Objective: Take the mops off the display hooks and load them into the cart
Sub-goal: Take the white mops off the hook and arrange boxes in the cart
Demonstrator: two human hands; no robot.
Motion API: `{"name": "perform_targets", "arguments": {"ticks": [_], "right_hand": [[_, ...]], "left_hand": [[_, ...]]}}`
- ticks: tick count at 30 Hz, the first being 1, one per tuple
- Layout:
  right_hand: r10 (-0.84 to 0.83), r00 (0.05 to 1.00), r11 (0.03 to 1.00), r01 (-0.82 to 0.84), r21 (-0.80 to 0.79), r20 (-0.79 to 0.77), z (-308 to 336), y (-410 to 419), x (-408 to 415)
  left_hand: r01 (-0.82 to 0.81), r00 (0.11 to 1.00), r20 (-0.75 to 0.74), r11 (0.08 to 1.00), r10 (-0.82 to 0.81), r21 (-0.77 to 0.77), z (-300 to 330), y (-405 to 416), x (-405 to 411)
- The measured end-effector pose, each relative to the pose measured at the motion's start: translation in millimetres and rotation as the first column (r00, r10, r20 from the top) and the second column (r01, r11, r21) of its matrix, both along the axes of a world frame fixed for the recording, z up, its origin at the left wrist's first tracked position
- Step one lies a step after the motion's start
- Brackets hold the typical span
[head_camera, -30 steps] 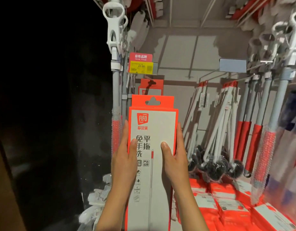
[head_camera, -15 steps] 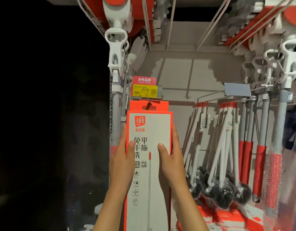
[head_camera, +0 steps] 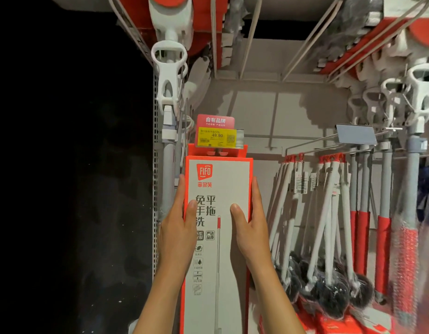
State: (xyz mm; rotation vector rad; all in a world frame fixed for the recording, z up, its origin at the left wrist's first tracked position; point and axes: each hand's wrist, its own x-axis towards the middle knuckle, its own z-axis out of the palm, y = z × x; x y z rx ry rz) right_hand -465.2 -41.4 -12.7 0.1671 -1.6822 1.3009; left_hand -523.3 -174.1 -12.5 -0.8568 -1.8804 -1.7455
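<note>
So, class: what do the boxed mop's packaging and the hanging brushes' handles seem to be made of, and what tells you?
Mop box: probably matte printed cardboard, with flat faces, crisp folded edges and no glare. Both hands grip its sides. Brush handles: likely smooth white plastic, though coated metal is possible, given their even, slightly glossy surface.

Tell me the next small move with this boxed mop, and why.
Probably draw the boxed mop straight back toward you along its hook. The left hand and right hand grip its two long edges, and its orange top tab sits just under the price tag, apparently on the hook, so it likely isn't free yet.
</note>
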Motion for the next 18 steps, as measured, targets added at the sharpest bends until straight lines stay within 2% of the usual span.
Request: {"name": "perform_targets", "arguments": {"ticks": [8,14,18], "right_hand": [[-0.045,0.997,0.999,0.045,0.009,-0.056,-4,0,-13],[-0.064,0.992,0.998,0.066,0.014,-0.106,-5,-2,-6],[-0.099,0.991,0.994,0.103,0.038,-0.087,-2,4,-12]], "left_hand": [[0.004,0.999,-0.034,1.000,-0.005,-0.020,-5,0,-20],[0.040,0.997,-0.063,0.999,-0.038,0.037,-6,1,-22],[0.046,0.997,-0.059,0.999,-0.045,0.022,-4,5,-31]]}}
